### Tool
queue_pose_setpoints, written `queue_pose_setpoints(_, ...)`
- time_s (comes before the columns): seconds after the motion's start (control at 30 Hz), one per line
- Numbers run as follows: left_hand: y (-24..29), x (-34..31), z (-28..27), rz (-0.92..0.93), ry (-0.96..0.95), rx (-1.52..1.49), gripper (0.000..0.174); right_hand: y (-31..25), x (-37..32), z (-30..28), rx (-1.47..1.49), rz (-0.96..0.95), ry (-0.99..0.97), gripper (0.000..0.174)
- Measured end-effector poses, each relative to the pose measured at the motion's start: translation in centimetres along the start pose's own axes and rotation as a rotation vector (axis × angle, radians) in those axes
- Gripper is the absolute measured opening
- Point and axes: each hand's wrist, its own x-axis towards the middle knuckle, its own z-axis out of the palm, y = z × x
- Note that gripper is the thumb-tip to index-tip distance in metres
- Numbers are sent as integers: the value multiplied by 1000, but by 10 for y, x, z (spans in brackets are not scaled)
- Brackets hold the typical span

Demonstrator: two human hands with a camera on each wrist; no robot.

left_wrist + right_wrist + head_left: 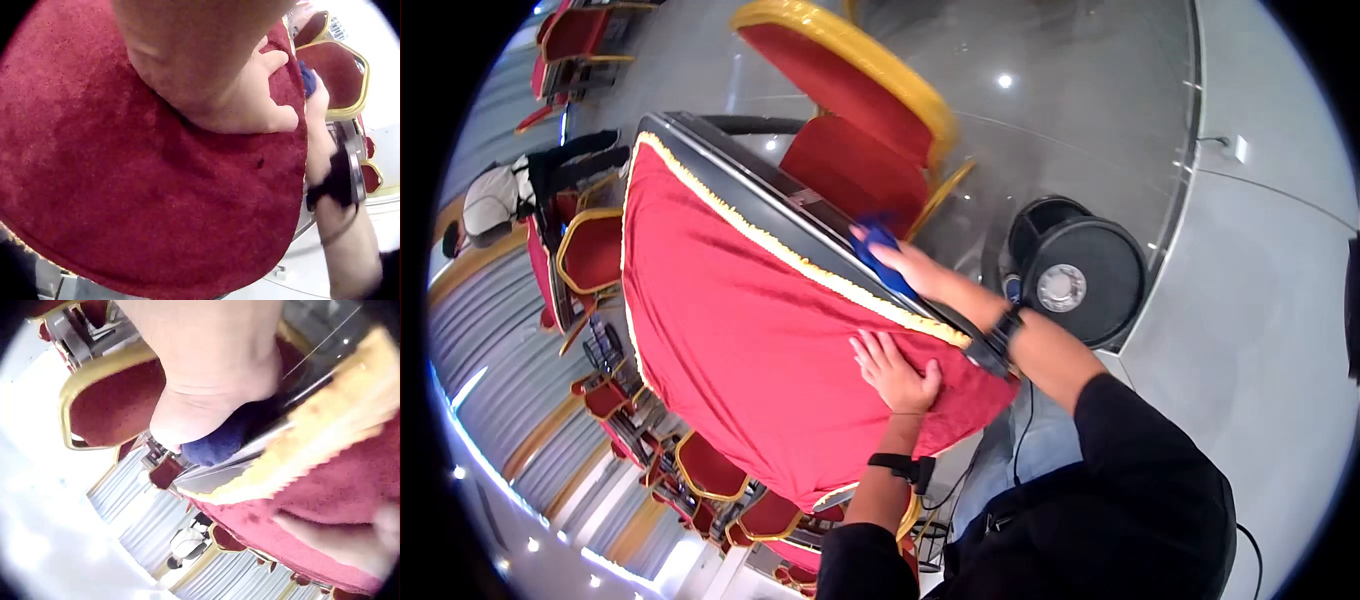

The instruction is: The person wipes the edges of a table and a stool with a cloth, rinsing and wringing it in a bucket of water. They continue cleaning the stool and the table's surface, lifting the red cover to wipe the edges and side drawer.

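A red cloth [730, 300] with a yellow ruffled trim covers the top of a table with a dark, shiny side edge [745, 190]. My left hand [895, 375] rests on the red cloth near the trim, fingers spread and thumb out to the side. Over at the table's edge, my right hand [920, 272] grips a dark blue cloth [884, 260] against the dark side. In the right wrist view, the blue cloth [215, 447] bunches out below the palm, and most of the fingers are hidden behind the hand.
Just beyond the dark edge stands a red chair [850, 155] with a gold frame. A round black object [1115, 260] with a pale centre sits on the grey floor at right. More red and gold chairs [710, 465] lie farther off, and a person [495, 205] stands at far left.
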Motion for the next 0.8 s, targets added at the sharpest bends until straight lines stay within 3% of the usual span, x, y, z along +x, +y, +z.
queue_pose_setpoints(0.13,-10,-3,12,48,77,-18,103,-12,185,36,-258,-133,23,67)
queue_pose_setpoints(0.2,-11,-5,13,37,69,-17,103,-3,259,46,-368,18,90,77)
queue_pose_setpoints(0.23,-11,-5,13,39,63,-17,103,-39,250,58,-480,134,136,70)
queue_pose_setpoints(0.3,-9,-2,12,30,63,-23,102,-26,249,56,-585,87,208,72)
queue_pose_setpoints(0.33,-9,0,11,18,49,-28,102,-17,233,46,-585,80,190,71)
queue_pose_setpoints(0.4,-5,-2,6,11,27,-19,103,-52,128,29,-453,50,20,63)
queue_pose_setpoints(0.43,-9,-4,10,42,63,23,103,-28,87,11,-408,-88,-28,60)
queue_pose_setpoints(0.5,-8,-4,11,51,79,32,99,-15,-21,-21,-451,-172,-68,56)
queue_pose_setpoints(0.6,-6,0,9,50,88,25,99,-24,-181,-47,-496,101,35,53)
queue_pose_setpoints(0.63,-9,-3,13,63,121,14,95,-13,-226,-48,-474,85,125,53)
queue_pose_setpoints(0.7,-10,-1,16,92,146,25,94,-17,-274,-49,-434,135,170,53)
queue_pose_setpoints(0.8,-4,0,14,84,157,34,99,-14,-246,-39,-420,119,186,53)
